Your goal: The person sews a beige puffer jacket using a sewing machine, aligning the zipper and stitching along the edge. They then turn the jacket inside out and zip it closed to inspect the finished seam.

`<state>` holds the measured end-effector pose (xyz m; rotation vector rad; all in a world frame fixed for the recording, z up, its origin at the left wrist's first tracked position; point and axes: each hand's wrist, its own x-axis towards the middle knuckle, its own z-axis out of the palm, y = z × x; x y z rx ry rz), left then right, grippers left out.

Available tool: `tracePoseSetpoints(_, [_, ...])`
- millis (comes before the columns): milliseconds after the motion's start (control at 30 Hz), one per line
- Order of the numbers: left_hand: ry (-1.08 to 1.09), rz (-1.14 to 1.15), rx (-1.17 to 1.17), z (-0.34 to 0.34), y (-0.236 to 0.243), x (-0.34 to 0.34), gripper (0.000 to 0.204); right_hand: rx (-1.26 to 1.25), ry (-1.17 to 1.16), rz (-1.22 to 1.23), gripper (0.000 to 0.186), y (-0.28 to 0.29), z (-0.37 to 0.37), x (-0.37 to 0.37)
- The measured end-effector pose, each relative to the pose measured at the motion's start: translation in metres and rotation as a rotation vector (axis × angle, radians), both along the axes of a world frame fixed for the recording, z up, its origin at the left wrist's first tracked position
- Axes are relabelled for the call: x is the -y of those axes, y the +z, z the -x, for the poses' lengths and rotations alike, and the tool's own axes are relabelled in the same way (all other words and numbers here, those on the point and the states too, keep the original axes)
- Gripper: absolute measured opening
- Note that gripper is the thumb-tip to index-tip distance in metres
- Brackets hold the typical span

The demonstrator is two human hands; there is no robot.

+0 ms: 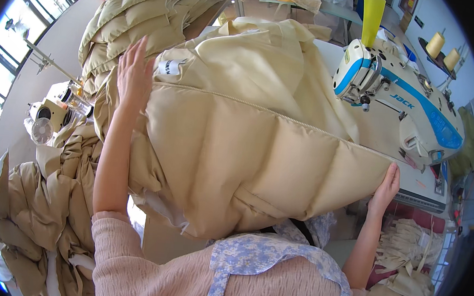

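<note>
A beige padded jacket (236, 153) is spread in front of me, with a zipper (263, 109) running slantwise along its upper edge. My left hand (135, 77) lies flat with fingers stretched out at the jacket's left end, beside a white label (169, 67). My right hand (385, 192) pinches the jacket's edge at the zipper's right end, thumb on top. Between my hands the quilted front is held out, its lower part sagging toward my body. Beyond the zipper lies the smooth cream lining (273, 55).
A white and blue sewing machine (402, 100) stands at the right, with thread cones (435, 46) behind it. Quilted beige pieces (138, 21) are piled at the far left. More beige garments (46, 204) hang at the near left, below a small fan (42, 131). Fabric bundles (406, 275) lie low at the right.
</note>
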<state>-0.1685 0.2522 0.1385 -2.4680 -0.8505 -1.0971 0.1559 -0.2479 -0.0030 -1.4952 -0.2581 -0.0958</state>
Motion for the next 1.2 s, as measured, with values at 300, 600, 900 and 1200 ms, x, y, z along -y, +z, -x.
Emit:
tracePoseSetpoints(300, [-0.964,0.07,-0.743,-0.036,-0.113,0.158,0.06,0.012,0.008,0.063,0.031,-0.021,-0.013,0.025])
tracePoseSetpoints(600, [-1.089,0.324,-0.452,-0.023,-0.089,0.159,0.027,0.542,-0.025,0.776,0.02,0.028,-0.001,0.015])
tracePoseSetpoints(900, [-0.815,0.586,-0.27,-0.117,-0.067,0.18,0.017,0.606,0.553,0.794,0.017,0.042,0.056,-0.084])
tracePoseSetpoints(1200, [-0.807,1.295,-0.316,-0.112,-0.046,0.167,0.019,0.047,0.687,0.402,0.019,0.05,0.058,-0.072])
